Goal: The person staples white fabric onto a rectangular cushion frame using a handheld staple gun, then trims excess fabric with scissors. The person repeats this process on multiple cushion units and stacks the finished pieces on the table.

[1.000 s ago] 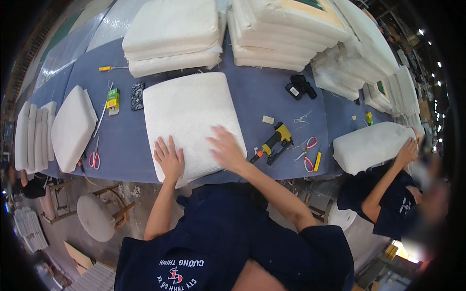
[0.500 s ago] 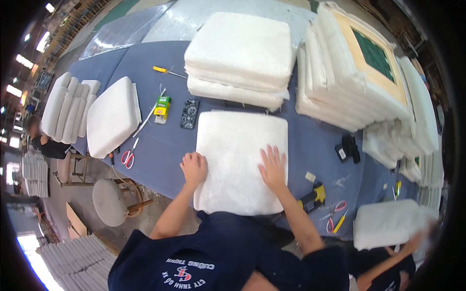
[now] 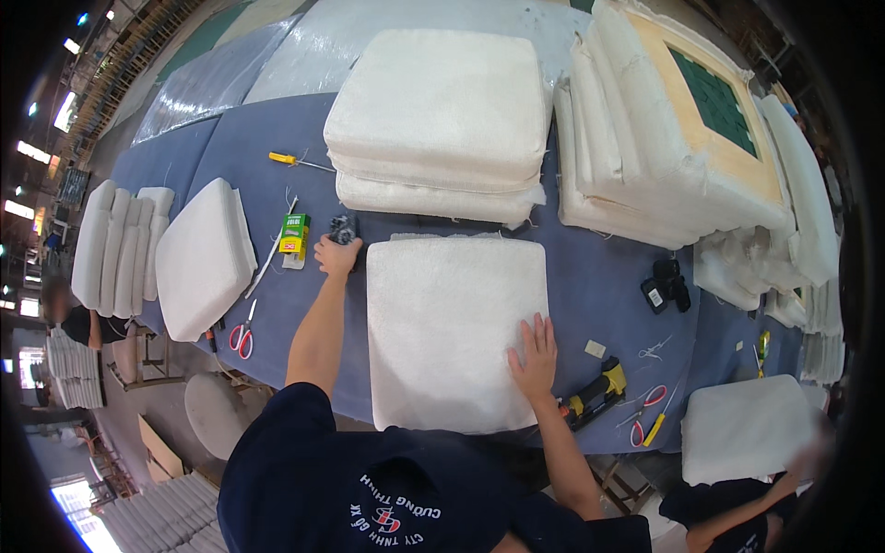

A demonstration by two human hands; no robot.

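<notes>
A white padded seat cushion (image 3: 456, 332) lies flat on the blue-covered table in front of me. My right hand (image 3: 535, 359) rests on its right edge with the fingers stretched out. Past the cushion's far left corner, my left hand (image 3: 336, 254) is closed round a dark patterned phone (image 3: 344, 229). The far end of the phone shows beyond my fingers; the rest is covered by the hand. Just left of that hand stands a small green and yellow box (image 3: 294, 238).
Stacks of white cushions (image 3: 438, 101) stand behind and at the right (image 3: 636, 157). Scissors (image 3: 241, 341) and a screwdriver (image 3: 282, 158) lie leftward. A yellow-black staple gun (image 3: 595, 392) and red-handled pliers (image 3: 647, 415) lie at right. Another person works at the lower right.
My left hand has left the cushion's left edge, reached forward and closed on the phone. My right hand has slid slightly nearer me along the cushion's right side.
</notes>
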